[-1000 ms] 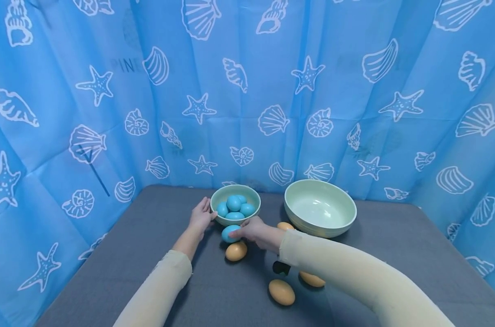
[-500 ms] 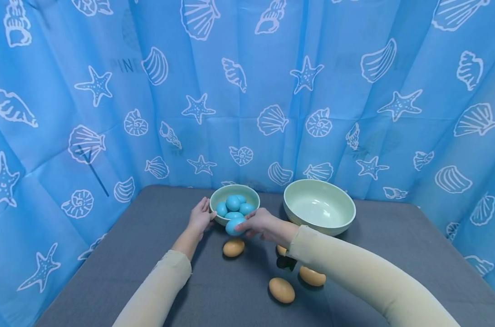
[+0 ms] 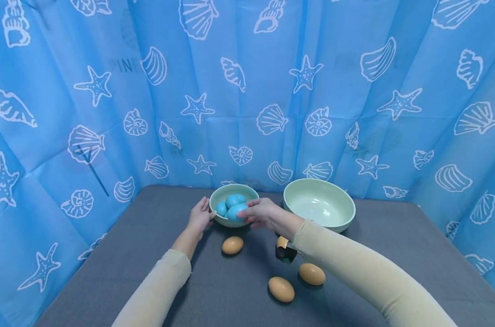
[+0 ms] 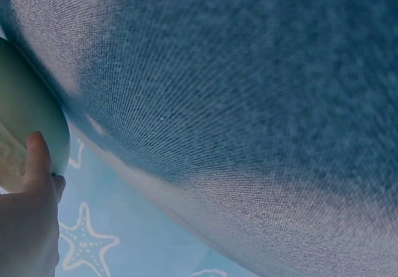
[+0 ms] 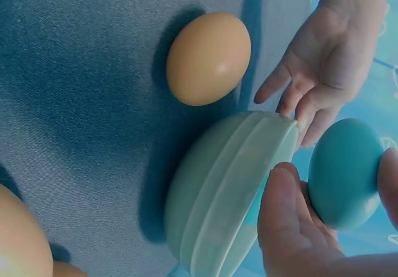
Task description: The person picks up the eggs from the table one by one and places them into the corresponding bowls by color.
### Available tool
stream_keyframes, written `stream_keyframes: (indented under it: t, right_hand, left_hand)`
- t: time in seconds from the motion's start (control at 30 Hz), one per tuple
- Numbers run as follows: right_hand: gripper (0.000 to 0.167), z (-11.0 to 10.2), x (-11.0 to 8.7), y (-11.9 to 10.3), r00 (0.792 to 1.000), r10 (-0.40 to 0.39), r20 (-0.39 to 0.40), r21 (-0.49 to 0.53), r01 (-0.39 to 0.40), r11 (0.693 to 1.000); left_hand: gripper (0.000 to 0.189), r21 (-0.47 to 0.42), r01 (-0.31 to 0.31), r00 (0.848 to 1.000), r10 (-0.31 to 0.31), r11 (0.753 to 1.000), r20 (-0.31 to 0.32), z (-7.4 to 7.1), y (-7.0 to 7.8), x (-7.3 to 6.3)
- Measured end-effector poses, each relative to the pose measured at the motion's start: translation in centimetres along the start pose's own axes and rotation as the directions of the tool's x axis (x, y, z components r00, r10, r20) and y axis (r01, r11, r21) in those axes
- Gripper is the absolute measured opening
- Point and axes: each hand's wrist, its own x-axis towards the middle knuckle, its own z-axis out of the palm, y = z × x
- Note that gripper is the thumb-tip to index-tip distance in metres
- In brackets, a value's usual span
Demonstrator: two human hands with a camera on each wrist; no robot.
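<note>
My right hand (image 3: pixel 263 211) pinches a blue egg (image 5: pixel 345 174) between thumb and fingers, over the near right part of the small pale green bowl (image 5: pixel 211 196). Several blue eggs (image 3: pixel 232 200) lie in that bowl, partly hidden by the held one. At the bowl's left side, my left hand (image 3: pixel 200 215) touches it with thumb and fingers, which look fairly straight in the right wrist view. The left wrist view shows the thumb (image 4: pixel 38 159) against the bowl's outer wall. Just in front of the bowl lies a brown egg (image 3: pixel 232 245).
A larger pale green bowl (image 3: pixel 321 209) stands to the right, nothing visible in it. More brown eggs (image 3: pixel 281 289) lie nearer on the dark grey cloth (image 3: pixel 149 254). One is half hidden behind a black object (image 3: pixel 286 254) below my right wrist. A blue shell-print curtain (image 3: pixel 247 91) hangs behind.
My right hand has lifted the blue egg from in front of the small bowl, up and away from me, to over the bowl. My left hand has stayed at the bowl's side.
</note>
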Motion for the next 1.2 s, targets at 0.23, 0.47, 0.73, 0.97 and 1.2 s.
stream_keyframes:
  t: [0.23,0.47,0.73,0.97,1.2]
  right_hand:
    - [0.054,0.1,0.7,-0.2,1.000,-0.011,-0.015,0.048,0.012,0.999]
    - [0.057,0.1,1.7,-0.2,0.999,-0.007,-0.035,0.125,0.011,0.992]
    - [0.052,0.4,3.0,0.3,0.991,-0.065,-0.121,0.020,0.068,0.997]
    - [0.049,1.1,3.7,0.9,0.974,-0.185,-0.133,-0.169,0.161,0.972]
    - [0.045,1.5,4.0,1.2,0.969,-0.216,-0.122,-0.281,0.175,0.944]
  left_hand:
    - [0.068,-0.003,-0.004,1.000,0.004,1.000,0.004,0.0,0.0,0.1]
    - [0.068,-0.002,0.001,1.000,-0.001,1.000,0.007,0.1,0.0,0.0]
    - [0.069,-0.013,0.013,1.000,-0.013,1.000,0.004,0.0,0.1,0.0]
    - [0.069,-0.010,0.012,1.000,-0.012,1.000,0.001,-0.2,0.0,0.1]
    - [0.070,-0.010,0.019,1.000,-0.019,1.000,0.008,-0.1,0.1,0.0]
